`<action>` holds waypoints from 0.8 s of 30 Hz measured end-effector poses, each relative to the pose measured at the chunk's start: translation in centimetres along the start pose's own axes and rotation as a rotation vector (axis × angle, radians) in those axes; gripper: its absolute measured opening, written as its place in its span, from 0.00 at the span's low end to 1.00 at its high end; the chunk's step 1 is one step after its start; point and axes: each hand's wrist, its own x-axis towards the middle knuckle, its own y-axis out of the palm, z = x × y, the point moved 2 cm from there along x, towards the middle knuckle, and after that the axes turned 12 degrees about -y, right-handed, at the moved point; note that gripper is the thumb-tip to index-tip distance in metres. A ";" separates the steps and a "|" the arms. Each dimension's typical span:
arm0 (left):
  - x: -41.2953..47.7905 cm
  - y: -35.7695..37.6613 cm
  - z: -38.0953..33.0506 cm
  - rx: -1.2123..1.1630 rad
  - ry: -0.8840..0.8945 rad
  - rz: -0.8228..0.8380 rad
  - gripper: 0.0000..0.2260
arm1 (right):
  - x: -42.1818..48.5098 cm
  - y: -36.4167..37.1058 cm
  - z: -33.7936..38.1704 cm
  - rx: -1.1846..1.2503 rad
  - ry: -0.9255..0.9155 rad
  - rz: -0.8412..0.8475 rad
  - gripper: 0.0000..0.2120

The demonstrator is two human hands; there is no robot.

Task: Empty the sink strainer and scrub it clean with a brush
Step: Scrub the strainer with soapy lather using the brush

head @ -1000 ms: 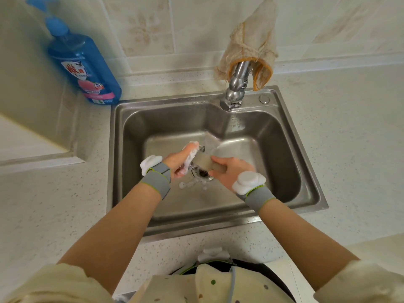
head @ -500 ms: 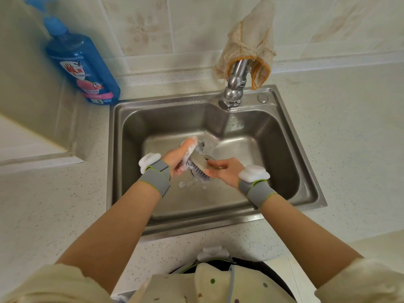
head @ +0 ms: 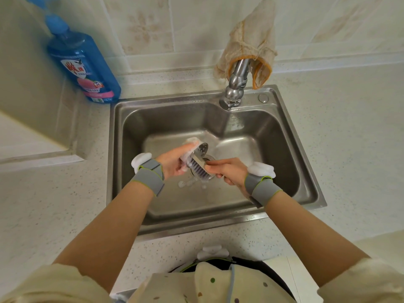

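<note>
Sink strainer (head: pixel 200 149): up over the sink (head: pixel 164 101) drain, tipped sideways, foamy.
Left hand (head: pixel 172 164): fingers curled round the strainer.
Right hand (head: pixel 229 171): gripping the brush (head: pixel 197 166), bristles on the strainer.
Feel: likely light, hard, slippery with soap; hold its rim.

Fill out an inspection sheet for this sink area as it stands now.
Surface: speckled countertop around a steel sink; foam blobs on the sink floor.
Job's things: strainer held up inside the sink, sudsy; brush bristles against it.
Clutter: blue soap bottle on the countertop, back left.
Hands: left hand grips the strainer; right hand grips the brush handle.
Cables: thin grey cord on the person's chest.
Surroundings: tiled wall; cloth draped over the faucet.
</note>
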 end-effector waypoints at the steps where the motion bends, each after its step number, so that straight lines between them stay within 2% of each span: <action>1: -0.2 0.0 0.0 0.039 -0.024 -0.001 0.20 | -0.1 0.3 -0.1 0.027 0.018 0.024 0.18; 3: -0.3 0.1 -0.1 0.080 -0.067 -0.033 0.25 | -0.2 0.5 0.0 -0.040 -0.007 0.033 0.20; 7: 0.2 0.7 0.6 0.051 -0.181 -0.109 0.24 | -0.6 -0.4 1.3 -0.854 -0.174 -0.036 0.24; 10: 0.7 1.3 0.7 -0.107 -0.189 -0.113 0.25 | -1.5 -0.4 2.5 -1.184 -0.313 -0.126 0.22; 12: 0.9 1.7 0.3 -0.142 -0.158 -0.136 0.25 | -1.8 0.2 1.9 -1.223 -0.320 -0.077 0.22; 13: 0.9 1.8 0.2 -0.128 -0.145 -0.155 0.24 | -1.8 0.4 1.6 -1.147 -0.273 -0.036 0.23; 14: 0.9 1.8 0.2 -0.113 -0.142 -0.173 0.24 | -1.6 0.4 1.3 -0.978 -0.204 -0.007 0.24; 17: 0.5 1.5 0.2 -0.074 -0.154 -0.176 0.24 | -0.6 0.3 0.5 -0.269 -0.050 -0.002 0.23; 18: 0.4 1.4 0.1 -0.064 -0.160 -0.166 0.24 | -0.4 0.3 0.2 -0.136 -0.023 0.001 0.22; 19: 0.3 1.3 0.0 -0.046 -0.170 -0.160 0.24 | -0.4 0.3 0.0 -0.105 -0.018 0.001 0.21; 21: 0.2 1.2 0.0 0.001 -0.191 -0.168 0.23 | -0.2 -0.1 0.2 -0.294 -0.062 0.022 0.22; 24: 0.5 1.6 0.4 -0.018 -0.219 -0.130 0.23 | -0.4 -1.2 1.6 -0.947 -0.196 -0.017 0.24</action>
